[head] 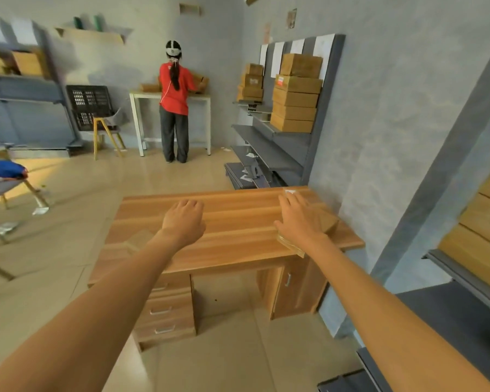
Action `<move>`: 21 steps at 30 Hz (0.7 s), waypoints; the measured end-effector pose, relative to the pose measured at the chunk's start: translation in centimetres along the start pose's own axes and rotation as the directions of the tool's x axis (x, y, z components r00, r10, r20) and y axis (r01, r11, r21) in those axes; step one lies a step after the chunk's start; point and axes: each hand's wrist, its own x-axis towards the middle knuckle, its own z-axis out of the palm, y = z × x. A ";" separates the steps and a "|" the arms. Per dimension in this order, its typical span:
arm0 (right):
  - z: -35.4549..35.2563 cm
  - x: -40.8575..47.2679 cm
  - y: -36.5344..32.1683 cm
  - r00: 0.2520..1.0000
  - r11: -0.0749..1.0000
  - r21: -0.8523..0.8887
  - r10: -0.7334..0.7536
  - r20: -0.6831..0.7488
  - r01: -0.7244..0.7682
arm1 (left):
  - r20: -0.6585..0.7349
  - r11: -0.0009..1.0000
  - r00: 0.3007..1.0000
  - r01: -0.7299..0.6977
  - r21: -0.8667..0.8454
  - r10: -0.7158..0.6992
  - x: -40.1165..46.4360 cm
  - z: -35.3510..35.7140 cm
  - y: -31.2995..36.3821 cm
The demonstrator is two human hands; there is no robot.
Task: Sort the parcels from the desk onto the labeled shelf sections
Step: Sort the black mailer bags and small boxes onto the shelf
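The right hand lies flat on a brown parcel at the right end of the table, fingers straight and spread — pressing or resting on top, no grip closed round it yet. The parcel is flat cardboard, its near corner jutting just past the front edge of the table, a white label showing beyond the fingertips. The left hand hovers over the middle of the table, fingers loosely curled, holding nothing; whether it touches the wood I cannot tell.

Beyond the table, against the right wall, stands a grey shelf unit with white paper labels along its back panel and stacked boxes on the upper level; the lower levels hold only a few scraps. Another person works at a far white desk, back turned.

The risk, as I judge it: with the palm merely laid on top and the corner overhanging, a sideways drag could tip the parcel off the edge before the fingers get under it. The label is partly covered by the hand — lifting without reading it could send it to the wrong section.
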 end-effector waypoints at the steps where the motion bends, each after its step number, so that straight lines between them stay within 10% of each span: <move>1: 0.6 1.0 -0.7 1.000 1.000 0.004 -0.014 0.010 0.014 | 0.009 1.000 1.000 0.022 -0.003 -0.022 0.4 0.5 -1.1; 21: 14.9 19.5 -20.1 0.956 0.975 0.122 -0.207 0.208 0.185 | 0.248 0.953 0.925 0.301 -0.020 -0.287 8.3 13.1 -25.2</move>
